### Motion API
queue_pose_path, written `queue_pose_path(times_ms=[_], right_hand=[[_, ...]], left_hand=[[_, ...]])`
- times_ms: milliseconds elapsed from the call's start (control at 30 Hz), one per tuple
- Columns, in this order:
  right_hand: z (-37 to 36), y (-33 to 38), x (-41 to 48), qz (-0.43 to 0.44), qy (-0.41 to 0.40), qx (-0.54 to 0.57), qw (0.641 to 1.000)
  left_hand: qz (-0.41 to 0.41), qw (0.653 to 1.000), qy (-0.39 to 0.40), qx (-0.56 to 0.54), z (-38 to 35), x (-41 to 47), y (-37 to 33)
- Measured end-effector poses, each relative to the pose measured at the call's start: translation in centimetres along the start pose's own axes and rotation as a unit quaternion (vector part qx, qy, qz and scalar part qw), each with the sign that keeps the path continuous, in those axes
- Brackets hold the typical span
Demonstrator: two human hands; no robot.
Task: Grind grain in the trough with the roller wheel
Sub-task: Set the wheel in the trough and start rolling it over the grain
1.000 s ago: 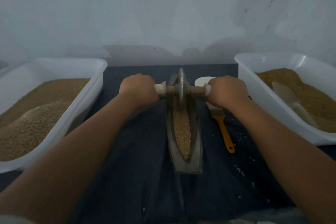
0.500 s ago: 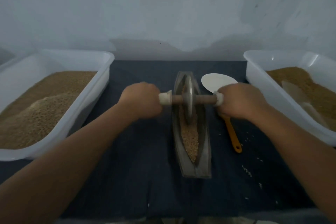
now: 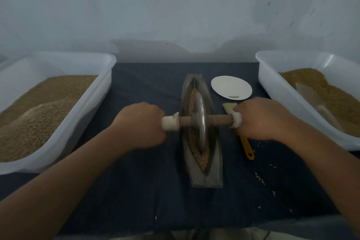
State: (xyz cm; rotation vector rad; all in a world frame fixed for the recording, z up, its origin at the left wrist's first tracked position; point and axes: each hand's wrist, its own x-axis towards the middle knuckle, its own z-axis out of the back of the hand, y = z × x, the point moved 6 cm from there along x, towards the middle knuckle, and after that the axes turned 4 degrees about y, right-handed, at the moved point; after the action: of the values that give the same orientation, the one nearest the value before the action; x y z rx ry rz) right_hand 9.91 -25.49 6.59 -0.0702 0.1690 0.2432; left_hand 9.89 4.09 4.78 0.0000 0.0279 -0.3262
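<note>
A boat-shaped metal trough [image 3: 206,179] lay lengthwise on a dark blue cloth [image 3: 136,191], its narrow ends pointing near and far, in the middle of the scene between 2 white tubs. Grain [image 3: 202,159] filled the groove along its length. The roller wheel [image 3: 199,121] stood upright on edge in that groove, about midway along the trough, with grain showing both beyond it and nearer than it. A wooden axle [image 3: 219,120] ran through the wheel from left to right, with pale wrapping at each end.

The left hand [image 3: 141,123] was curled into a fist around the left end of the axle, and the right hand [image 3: 261,119] gripped the right end the same way. Both backs faced up, so the fingers themselves were hidden underneath.

The left tub [image 3: 93,107] held a heap of tan grain [image 3: 39,115]. The right tub [image 3: 272,84] held browner material [image 3: 335,99] with a pale flat thing [image 3: 309,93] lying on it; what it was could not be told.

A round white plate [image 3: 230,86] sat just right of the trough's far end. A brush with an orange handle [image 3: 247,147] lay right of the trough, partly under the right hand, its bristles [image 3: 228,107] pointing far. A few loose grains [image 3: 260,178] were scattered on the cloth right of the trough's near end. A pale wall [image 3: 175,6] rose behind everything.
</note>
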Motion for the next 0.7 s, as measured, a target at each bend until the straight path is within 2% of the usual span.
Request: queue_pose_path(times_ms=[100, 233, 300, 400, 533, 633, 700], right_hand=[[1.2, -0.1, 3.3, -0.056, -0.090, -0.014, 0.994], [3.0, -0.4, 6.0, -0.108, -0.152, -0.042, 0.981], [3.2, -0.3, 5.7, -0.094, -0.133, -0.043, 0.986], [1.6, 0.1, 2.0, -0.046, -0.047, -0.006, 0.998], [0.7, 0.7, -3.6, 0.029, -0.072, 0.043, 0.996], [0.0, 0.1, -0.8, -0.013, -0.027, 0.024, 0.999], [0.3, -0.6, 3.0, -0.064, -0.057, 0.007, 0.996]], left_hand=[[0.043, 0.999, -0.019, 0.003, 1.2, 4.6, 0.2], [0.076, 0.997, -0.033, -0.007, 2.9, 8.8, 0.6], [0.068, 0.997, -0.023, -0.016, 2.8, 8.0, 0.4], [0.034, 0.999, -0.022, 0.002, 1.1, 3.1, 0.0], [-0.018, 0.992, -0.120, 0.038, 0.9, -2.7, -0.4], [0.004, 0.996, -0.075, 0.042, 0.9, 0.1, -0.5], [0.025, 0.996, -0.063, 0.058, 2.1, 4.4, -0.5]])
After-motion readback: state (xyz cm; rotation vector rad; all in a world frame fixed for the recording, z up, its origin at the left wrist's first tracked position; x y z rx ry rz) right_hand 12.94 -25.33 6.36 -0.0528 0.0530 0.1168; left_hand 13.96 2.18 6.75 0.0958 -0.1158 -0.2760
